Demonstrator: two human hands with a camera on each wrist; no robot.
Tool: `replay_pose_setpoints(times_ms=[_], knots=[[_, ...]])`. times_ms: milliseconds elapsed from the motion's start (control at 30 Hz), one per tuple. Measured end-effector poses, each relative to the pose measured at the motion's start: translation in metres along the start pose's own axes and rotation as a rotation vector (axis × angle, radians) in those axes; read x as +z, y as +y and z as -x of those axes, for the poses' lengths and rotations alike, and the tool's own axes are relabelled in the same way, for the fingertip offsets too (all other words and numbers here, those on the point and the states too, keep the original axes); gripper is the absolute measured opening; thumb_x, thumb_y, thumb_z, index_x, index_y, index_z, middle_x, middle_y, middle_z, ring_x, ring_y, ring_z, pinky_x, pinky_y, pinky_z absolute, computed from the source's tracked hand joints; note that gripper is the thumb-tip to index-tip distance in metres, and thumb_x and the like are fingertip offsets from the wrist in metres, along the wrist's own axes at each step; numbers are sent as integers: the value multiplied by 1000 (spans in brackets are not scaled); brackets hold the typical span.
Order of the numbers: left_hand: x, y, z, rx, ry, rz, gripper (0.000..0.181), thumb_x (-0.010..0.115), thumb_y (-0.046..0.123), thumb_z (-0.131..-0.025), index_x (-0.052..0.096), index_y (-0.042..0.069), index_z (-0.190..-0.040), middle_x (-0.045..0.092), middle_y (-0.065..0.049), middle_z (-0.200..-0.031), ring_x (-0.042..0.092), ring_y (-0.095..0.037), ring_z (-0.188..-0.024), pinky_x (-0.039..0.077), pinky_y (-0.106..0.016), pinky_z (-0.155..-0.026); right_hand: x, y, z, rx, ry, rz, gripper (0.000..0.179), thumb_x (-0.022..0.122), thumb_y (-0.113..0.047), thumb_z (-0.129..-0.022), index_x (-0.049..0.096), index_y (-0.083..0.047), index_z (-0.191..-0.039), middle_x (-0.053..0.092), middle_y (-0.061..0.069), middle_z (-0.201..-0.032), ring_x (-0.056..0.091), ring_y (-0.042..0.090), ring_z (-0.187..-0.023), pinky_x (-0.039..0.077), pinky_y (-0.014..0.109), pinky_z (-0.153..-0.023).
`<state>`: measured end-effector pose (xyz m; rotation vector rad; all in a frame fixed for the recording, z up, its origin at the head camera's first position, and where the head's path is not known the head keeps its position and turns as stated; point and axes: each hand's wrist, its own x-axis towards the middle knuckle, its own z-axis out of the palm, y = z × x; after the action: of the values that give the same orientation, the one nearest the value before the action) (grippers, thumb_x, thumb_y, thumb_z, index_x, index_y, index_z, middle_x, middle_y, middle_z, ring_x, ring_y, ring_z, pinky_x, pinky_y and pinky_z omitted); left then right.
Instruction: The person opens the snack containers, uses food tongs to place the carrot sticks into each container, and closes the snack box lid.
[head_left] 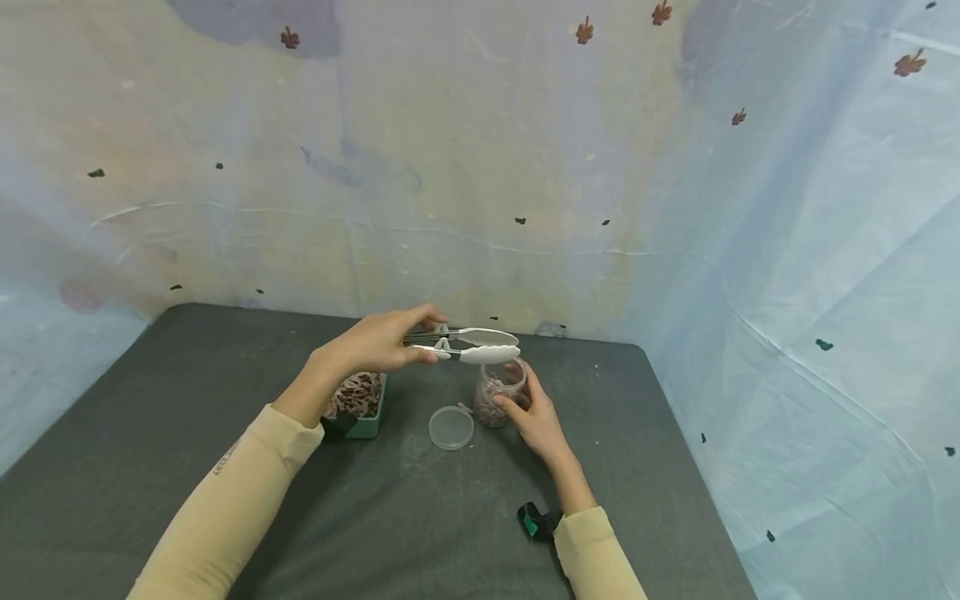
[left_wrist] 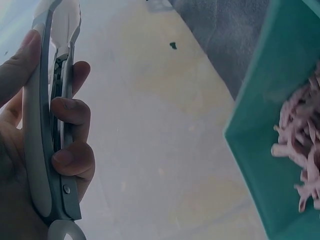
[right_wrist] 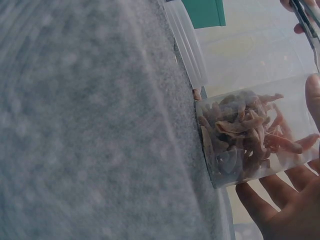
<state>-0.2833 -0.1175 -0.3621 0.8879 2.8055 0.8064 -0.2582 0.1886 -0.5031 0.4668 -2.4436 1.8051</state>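
Observation:
My left hand grips a pair of tongs with pale scalloped heads. The tongs lie level, their heads over the mouth of a clear jar. In the left wrist view, the fingers wrap around the grey handles of the tongs. With thumb and fingers around its side, my right hand holds the jar upright on the table. Brownish-pink strip-like pieces fill the jar's lower part. Below my left forearm stands a green container, holding many similar pieces.
A round clear lid lies flat on the dark table, between container and jar. One small loose piece lies between lid and jar. Patterned sheeting hangs behind the table and along the right.

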Motion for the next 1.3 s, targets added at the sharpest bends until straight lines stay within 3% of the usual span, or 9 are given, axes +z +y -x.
replay_pose_setpoints(times_ms=[167,367,467,700,1000,1200,1300], knots=[[-9,-6,14,-20,9,-17,58,74,40,-98,48,31,-149,59,-5,-146,62,-31,-126,54,-55,-95,1,-5,1,7,-11,5,77,74,-12,-99,32,-13,-163,46,19,-158,49,40,-141,41,59,-114],[-19,-16,34,-42,10,-68,57,71,47,-98,48,30,-148,59,-3,-146,62,-29,-128,53,-57,-95,-2,-36,9,-11,-40,-12,74,73,-9,-99,33,-5,-161,45,26,-156,49,45,-139,43,61,-111],[-23,-21,45,-55,8,-100,56,70,48,-98,49,31,-147,59,-3,-146,63,-30,-125,53,-57,-93,-2,-39,11,-15,-42,-16,74,72,-8,-99,32,-4,-161,45,27,-156,49,47,-139,44,62,-110],[-33,-35,69,-71,0,-200,57,72,47,-98,49,28,-146,62,-6,-144,68,-28,-115,55,-53,-86,1,-2,1,3,-29,-7,77,74,-15,-99,31,-16,-164,45,19,-158,54,41,-136,48,59,-106],[-45,-52,98,-95,-31,-276,60,76,44,-95,52,23,-146,65,-11,-140,72,-20,-95,48,-34,-60,1,-1,2,-22,-6,13,75,75,-20,-98,36,-23,-161,49,15,-155,63,33,-126,57,45,-95],[-50,-63,118,-145,-41,-292,74,78,46,-93,45,19,-154,61,-14,-144,63,-7,-75,43,-31,-54,1,-1,2,-17,-11,14,74,75,-20,-99,35,-24,-161,49,15,-156,62,33,-128,57,43,-96],[-55,-66,128,-175,-41,-311,81,79,46,-93,41,16,-157,57,-16,-149,64,-8,-76,44,-32,-54,2,-2,2,-11,-15,9,75,75,-20,-99,34,-25,-161,49,13,-157,62,32,-128,56,43,-96]])
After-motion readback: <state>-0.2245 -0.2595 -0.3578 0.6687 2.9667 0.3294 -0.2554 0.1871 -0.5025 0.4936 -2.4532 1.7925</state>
